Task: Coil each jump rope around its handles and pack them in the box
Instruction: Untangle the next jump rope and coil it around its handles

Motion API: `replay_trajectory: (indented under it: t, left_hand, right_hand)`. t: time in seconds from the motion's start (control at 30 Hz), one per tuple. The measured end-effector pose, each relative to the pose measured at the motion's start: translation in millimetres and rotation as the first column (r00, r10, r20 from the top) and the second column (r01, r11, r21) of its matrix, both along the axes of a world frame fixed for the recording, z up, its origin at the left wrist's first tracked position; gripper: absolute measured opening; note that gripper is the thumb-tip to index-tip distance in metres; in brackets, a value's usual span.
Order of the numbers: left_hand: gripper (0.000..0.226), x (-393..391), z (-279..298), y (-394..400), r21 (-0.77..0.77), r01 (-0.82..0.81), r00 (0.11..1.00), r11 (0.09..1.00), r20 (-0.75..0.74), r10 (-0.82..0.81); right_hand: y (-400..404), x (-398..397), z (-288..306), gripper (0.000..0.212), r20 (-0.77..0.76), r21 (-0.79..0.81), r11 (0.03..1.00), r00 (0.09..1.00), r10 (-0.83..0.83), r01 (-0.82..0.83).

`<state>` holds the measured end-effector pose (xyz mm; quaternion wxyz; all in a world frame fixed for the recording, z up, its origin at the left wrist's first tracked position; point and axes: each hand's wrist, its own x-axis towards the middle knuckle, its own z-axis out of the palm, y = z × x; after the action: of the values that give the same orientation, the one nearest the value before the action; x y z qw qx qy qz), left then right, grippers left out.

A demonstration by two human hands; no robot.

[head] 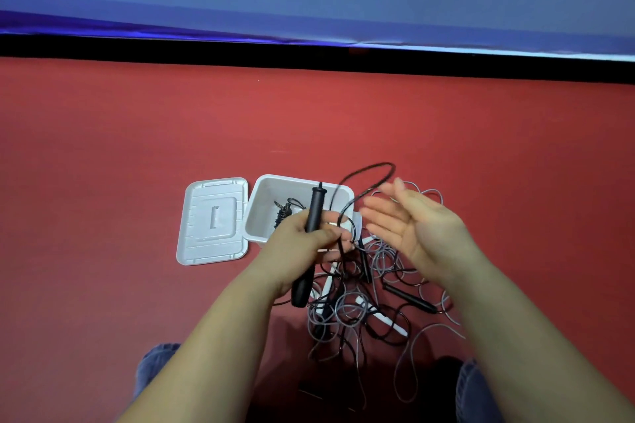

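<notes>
My left hand (302,244) grips the black handles (313,209) of a jump rope, held upright over the near edge of the white box (271,196). Its black cord (371,170) arcs up and to the right in a loop. To the right of that loop my right hand (412,220) is spread flat, palm facing left, holding nothing. A coiled black rope (283,213) lies inside the box. Beneath my hands, a tangle of grey and black ropes (364,306) with black handles (409,297) and white handles (388,319) covers the floor.
The box's white lid (213,220) lies flat on the red floor to the left of the box. A black strip and a blue wall run across the back. My knees in jeans (154,367) show at the bottom on both sides.
</notes>
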<state>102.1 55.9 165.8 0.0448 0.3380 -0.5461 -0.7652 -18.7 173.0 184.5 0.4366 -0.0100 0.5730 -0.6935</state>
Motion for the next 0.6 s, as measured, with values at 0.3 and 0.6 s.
replay_trajectory:
  t: [0.3,0.6]
  left_hand:
    - [0.016,-3,15,-13,0.383,-0.252,0.924,0.889,-0.176,0.338]
    - [0.039,4,-3,-2,-0.146,0.195,0.978,0.970,0.111,-0.180]
  right_hand:
    - [7,22,-31,0.018,-0.399,0.714,0.611,0.520,0.756,-0.342]
    - [-1,10,-11,0.018,-0.090,0.156,0.981,0.988,0.128,-0.113]
